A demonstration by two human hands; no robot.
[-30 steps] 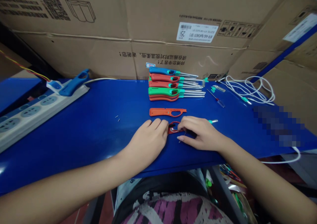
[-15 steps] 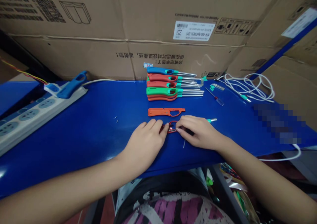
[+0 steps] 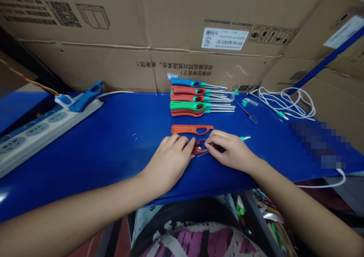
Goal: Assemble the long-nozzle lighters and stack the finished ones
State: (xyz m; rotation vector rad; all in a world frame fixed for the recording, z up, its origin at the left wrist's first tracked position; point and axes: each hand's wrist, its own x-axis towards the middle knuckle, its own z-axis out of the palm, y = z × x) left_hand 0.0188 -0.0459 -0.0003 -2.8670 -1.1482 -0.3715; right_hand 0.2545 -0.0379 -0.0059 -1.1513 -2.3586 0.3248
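Observation:
A red long-nosed lighter (image 3: pixel 195 150) lies on the blue table between my hands, its inner parts partly showing. My left hand (image 3: pixel 170 162) is closed around its handle end, fingertips pressed on it. With thumb and forefinger pinched, my right hand (image 3: pixel 231 149) grips it near the trigger loop; any small part in that pinch is hidden. The lighter's teal and metal nozzle (image 3: pixel 245 138) sticks out beyond my right hand. A thin pale strand (image 3: pixel 202 154) shows along the near edge. Just behind, an orange lighter casing half (image 3: pixel 184 129) lies flat.
Several lighters (image 3: pixel 187 105) are stacked at the back, against cardboard (image 3: pixel 119 67). A screwdriver (image 3: pixel 250 115) and a coiled white cable (image 3: pixel 298 97) lie to the right. Two tiny pins (image 3: pixel 135 137) lie to the left, and a power strip (image 3: pixel 36 130) with a blue-handled item (image 3: pixel 88 97) farther left.
The thin strand, which pointed toward me below my right hand, now lies along the lighter's near edge. My left fingers have shifted slightly on the lighter. The whole view has moved a little.

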